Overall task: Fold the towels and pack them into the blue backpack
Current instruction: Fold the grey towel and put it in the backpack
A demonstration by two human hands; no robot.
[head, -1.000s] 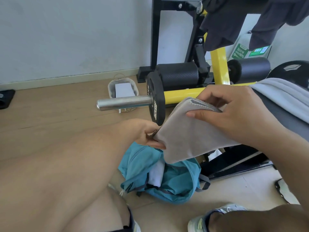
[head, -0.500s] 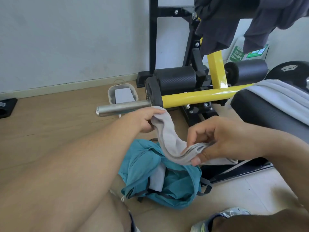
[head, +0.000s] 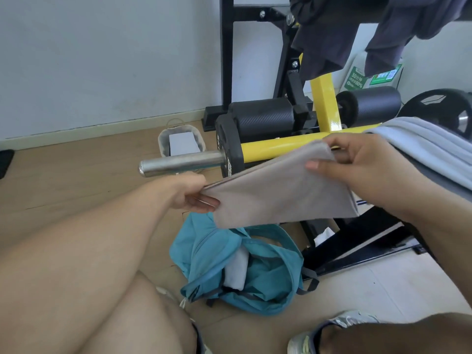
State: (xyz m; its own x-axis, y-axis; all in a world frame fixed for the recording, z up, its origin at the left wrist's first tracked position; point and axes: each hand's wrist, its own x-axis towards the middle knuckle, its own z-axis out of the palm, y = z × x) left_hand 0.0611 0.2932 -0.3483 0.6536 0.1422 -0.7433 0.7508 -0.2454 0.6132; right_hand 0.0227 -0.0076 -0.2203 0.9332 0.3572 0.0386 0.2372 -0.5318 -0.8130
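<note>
A folded beige-grey towel (head: 278, 190) is stretched flat in the air between my hands. My left hand (head: 191, 194) pinches its left corner and my right hand (head: 357, 164) grips its upper right end. Directly below lies the blue backpack (head: 270, 272) on the floor, its mouth open, with a white folded towel (head: 236, 270) showing inside. More light grey towels (head: 429, 141) lie draped over the black bench pad at the right.
A yellow and black weight bench (head: 278, 146) with a steel bar end (head: 181, 163) and a black plate stands just behind the towel. A small basket (head: 181, 141) sits by the wall. Dark clothes (head: 332, 34) hang above. My shoe (head: 319, 335) is at the bottom right.
Half a second ago the towel sagged slack between my hands with the right hand low. Now the right hand has risen and the towel is pulled out flat again.
</note>
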